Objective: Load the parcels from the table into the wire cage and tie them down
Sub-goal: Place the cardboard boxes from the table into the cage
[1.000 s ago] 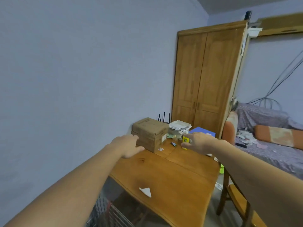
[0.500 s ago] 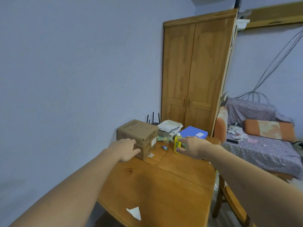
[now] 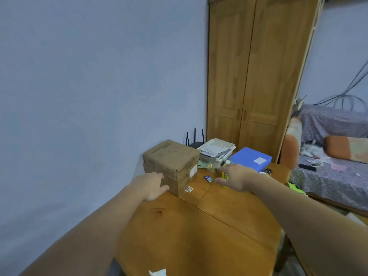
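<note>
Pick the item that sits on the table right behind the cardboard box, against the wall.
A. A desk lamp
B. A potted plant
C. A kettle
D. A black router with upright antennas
D: black antennas of a router rise just behind the cardboard box on the wooden table.
</note>
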Motion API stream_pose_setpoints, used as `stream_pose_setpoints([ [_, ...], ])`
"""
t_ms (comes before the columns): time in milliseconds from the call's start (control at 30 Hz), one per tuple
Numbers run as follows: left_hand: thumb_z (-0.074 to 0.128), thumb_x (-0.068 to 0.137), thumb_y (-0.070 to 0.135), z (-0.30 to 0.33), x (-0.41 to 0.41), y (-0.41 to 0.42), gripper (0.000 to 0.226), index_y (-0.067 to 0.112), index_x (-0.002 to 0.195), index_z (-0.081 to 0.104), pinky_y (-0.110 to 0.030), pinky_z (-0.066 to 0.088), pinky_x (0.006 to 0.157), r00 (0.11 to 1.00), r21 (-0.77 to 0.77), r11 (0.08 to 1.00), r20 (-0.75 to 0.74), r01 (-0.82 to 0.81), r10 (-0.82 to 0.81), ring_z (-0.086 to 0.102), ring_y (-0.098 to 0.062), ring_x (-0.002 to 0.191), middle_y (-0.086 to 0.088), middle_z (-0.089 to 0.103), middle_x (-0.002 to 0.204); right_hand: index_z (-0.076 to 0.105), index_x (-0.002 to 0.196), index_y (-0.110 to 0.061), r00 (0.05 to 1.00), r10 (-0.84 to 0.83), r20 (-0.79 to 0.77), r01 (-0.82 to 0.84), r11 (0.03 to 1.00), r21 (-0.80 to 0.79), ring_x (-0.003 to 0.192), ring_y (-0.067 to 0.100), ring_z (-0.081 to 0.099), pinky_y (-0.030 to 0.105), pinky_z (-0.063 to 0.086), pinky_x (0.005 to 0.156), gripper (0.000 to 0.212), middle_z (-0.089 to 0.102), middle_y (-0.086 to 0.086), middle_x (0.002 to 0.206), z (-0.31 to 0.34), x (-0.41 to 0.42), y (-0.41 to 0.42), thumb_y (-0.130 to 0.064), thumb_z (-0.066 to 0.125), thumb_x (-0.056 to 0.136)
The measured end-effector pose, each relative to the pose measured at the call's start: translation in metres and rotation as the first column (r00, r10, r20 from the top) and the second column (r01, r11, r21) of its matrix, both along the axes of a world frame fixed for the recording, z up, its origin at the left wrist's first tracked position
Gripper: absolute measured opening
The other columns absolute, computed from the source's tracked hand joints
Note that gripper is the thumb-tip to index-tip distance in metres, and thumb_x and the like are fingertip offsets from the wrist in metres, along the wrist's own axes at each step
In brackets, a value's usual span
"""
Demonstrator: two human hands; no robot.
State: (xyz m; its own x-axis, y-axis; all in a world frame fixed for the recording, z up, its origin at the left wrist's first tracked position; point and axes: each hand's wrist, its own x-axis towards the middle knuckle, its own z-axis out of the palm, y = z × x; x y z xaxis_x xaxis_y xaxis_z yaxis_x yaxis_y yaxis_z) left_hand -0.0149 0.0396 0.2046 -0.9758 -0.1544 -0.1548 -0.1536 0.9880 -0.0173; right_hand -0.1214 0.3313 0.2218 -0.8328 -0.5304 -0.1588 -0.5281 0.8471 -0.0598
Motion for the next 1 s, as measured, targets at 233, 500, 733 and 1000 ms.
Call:
stream_pose_setpoints([
  [233, 0.039, 0.104, 0.055, -0.011, -0.054, 0.029, 0.063, 0.019, 0.155, 0.037, -0.043, 0.044, 0.11, 0.991, 0.041, 0.99, -0.015, -0.136, 0.137, 0.051, -0.025, 0.136, -0.005, 0.047, 0.155, 0.035, 0.153, -0.023, 0.986, 0.168, 0.019, -0.168, 0.985, 0.027, 0.136, 0.028, 0.043, 0.041, 0.039, 0.106, 0.07, 0.043, 0.011, 0.153, -0.013, -0.096, -0.001, -0.065, 0.035, 0.097],
  [500, 0.04, 0.103, 0.058, -0.03, -0.083, 0.037, 0.06, 0.021, 0.15, 0.043, -0.044, 0.045, 0.108, 0.979, 0.063, 0.977, -0.026, -0.201, 0.203, 0.053, -0.023, 0.131, -0.002, 0.052, 0.147, 0.038, 0.151, -0.026, 0.961, 0.269, 0.059, -0.27, 0.963, 0.022, 0.137, 0.029, 0.043, 0.046, 0.04, 0.109, 0.081, 0.046, 0.009, 0.151, -0.031, -0.161, -0.027, -0.075, 0.029, 0.088],
  [733, 0.038, 0.103, 0.057, -0.07, -0.122, -0.01, 0.059, 0.019, 0.148, 0.041, -0.047, 0.043, 0.106, 0.964, 0.061, 0.967, 0.118, -0.248, 0.24, 0.05, -0.027, 0.131, -0.006, 0.049, 0.145, 0.031, 0.156, -0.025, 0.948, 0.31, 0.073, -0.317, 0.943, 0.105, 0.144, 0.028, 0.035, 0.043, 0.034, 0.111, 0.073, 0.036, 0.008, 0.159, -0.075, -0.206, -0.083, -0.067, 0.032, 0.097],
  [1000, 0.041, 0.101, 0.057, -0.122, -0.205, -0.079, 0.05, 0.021, 0.133, 0.051, -0.041, 0.049, 0.096, 0.937, 0.195, 0.919, 0.134, -0.343, 0.322, 0.057, -0.021, 0.114, -0.001, 0.058, 0.127, 0.035, 0.154, -0.029, 0.958, 0.237, 0.16, -0.247, 0.968, 0.051, 0.14, 0.027, 0.041, 0.041, 0.037, 0.109, 0.066, 0.042, 0.007, 0.155, -0.12, -0.292, -0.157, -0.064, 0.036, 0.098],
])
